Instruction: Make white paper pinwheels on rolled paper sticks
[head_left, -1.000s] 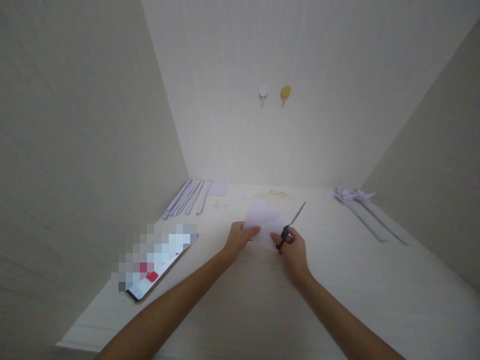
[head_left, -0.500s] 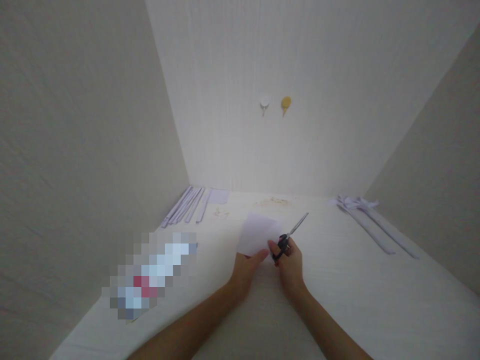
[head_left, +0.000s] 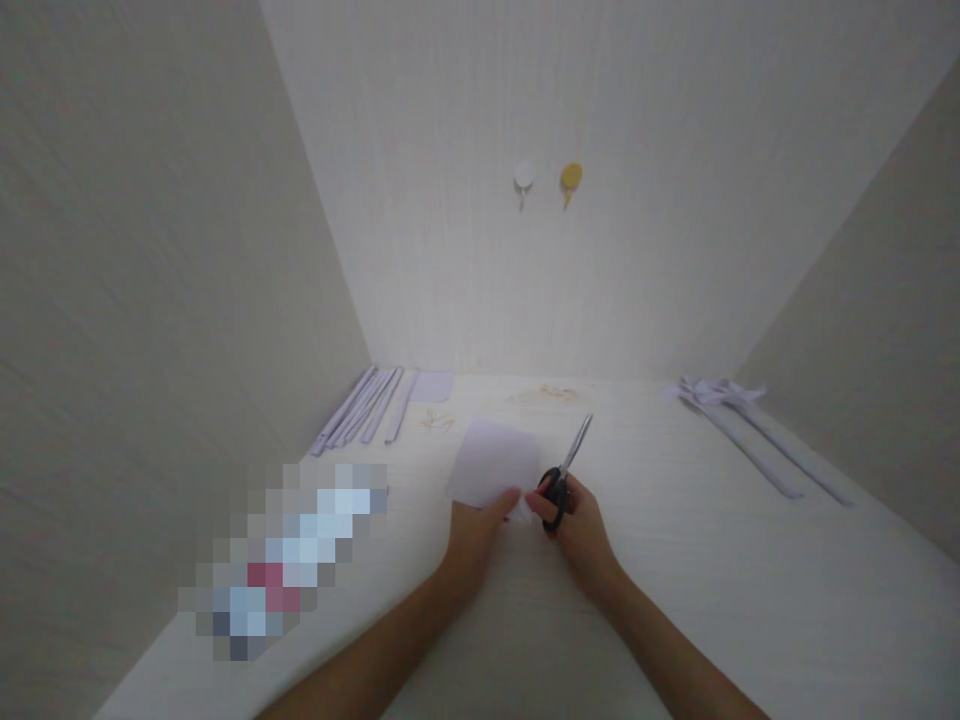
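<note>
A person's left hand pinches the near edge of a pale paper sheet held just above the table while the right hand grips closed scissors just beside it, where a slack hold could skew any cut or bring the blades against the fingers.
</note>
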